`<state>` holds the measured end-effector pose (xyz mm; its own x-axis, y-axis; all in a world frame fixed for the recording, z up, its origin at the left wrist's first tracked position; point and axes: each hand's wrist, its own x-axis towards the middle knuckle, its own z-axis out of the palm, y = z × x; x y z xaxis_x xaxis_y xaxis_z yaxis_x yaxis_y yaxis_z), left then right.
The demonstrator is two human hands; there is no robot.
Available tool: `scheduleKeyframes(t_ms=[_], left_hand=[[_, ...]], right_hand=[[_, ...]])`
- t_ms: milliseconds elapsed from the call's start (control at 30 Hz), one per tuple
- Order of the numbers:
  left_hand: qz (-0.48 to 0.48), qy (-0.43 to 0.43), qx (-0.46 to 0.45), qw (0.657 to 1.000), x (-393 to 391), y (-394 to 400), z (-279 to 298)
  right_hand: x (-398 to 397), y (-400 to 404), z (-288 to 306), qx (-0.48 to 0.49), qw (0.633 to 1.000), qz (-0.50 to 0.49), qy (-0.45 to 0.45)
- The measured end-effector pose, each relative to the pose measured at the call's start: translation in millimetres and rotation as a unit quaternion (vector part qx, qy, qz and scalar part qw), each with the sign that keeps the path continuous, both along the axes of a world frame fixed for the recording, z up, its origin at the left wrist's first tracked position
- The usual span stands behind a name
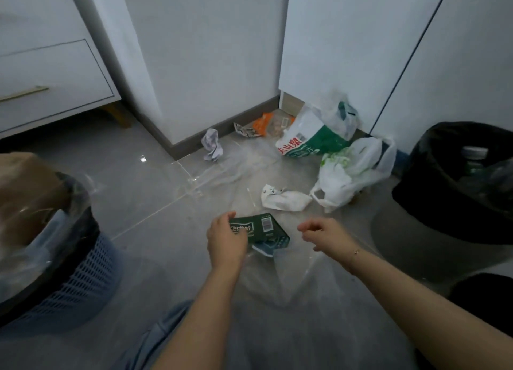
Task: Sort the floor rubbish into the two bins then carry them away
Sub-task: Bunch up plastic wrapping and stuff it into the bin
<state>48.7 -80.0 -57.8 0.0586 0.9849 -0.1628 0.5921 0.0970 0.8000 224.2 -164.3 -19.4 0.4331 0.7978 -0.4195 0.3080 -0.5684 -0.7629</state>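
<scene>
My left hand point(226, 239) grip pinches the green carton point(259, 228) at its left end, long axis running left-right, flat face up; right hand point(323, 232) loosely curled, holding nothing.

Grey tiled floor point(155, 192), glossy, with pale grout lines. Far, by the wall's base: crumpled paper point(212, 145), a small foil wrapper point(245, 131), an orange packet point(268, 123). Right of these, a green-and-white bag with red lettering point(308, 140), and nearer, a white carrier bag point(347, 172). Mid-floor, a crumpled white wrapper point(284, 198). Near centre, clear plastic film point(291, 275) spread flat. At left, a blue mesh bin point(83, 272) with a dark liner; at right, a black-lined bin point(455, 180).
</scene>
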Motion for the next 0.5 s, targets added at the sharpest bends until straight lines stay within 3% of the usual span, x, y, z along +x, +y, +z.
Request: scheduleKeyframes(t_ms=[100, 200, 333, 500], left_hand=[[0.017, 0.054, -0.047, 0.997, -1.0, 20.8, -14.1], [0.000, 0.024, -0.082, 0.996, 6.0, 33.2, -24.7], [0.008, -0.002, -0.036, 0.999, 11.7, 40.5, -24.9], [0.066, -0.073, 0.009, 0.995, -1.4, 50.6, -6.1]], right_hand=[[4.0, 2.2, -26.0, -0.010, 0.999, 0.024, -0.031], [1.8, 6.3, -42.4, -0.011, 0.992, 0.096, -0.083], [-4.8, 6.8, -57.2, -0.049, 0.971, 0.180, -0.151], [-11.8, 3.6, -64.8, -0.049, 0.954, 0.197, -0.220]])
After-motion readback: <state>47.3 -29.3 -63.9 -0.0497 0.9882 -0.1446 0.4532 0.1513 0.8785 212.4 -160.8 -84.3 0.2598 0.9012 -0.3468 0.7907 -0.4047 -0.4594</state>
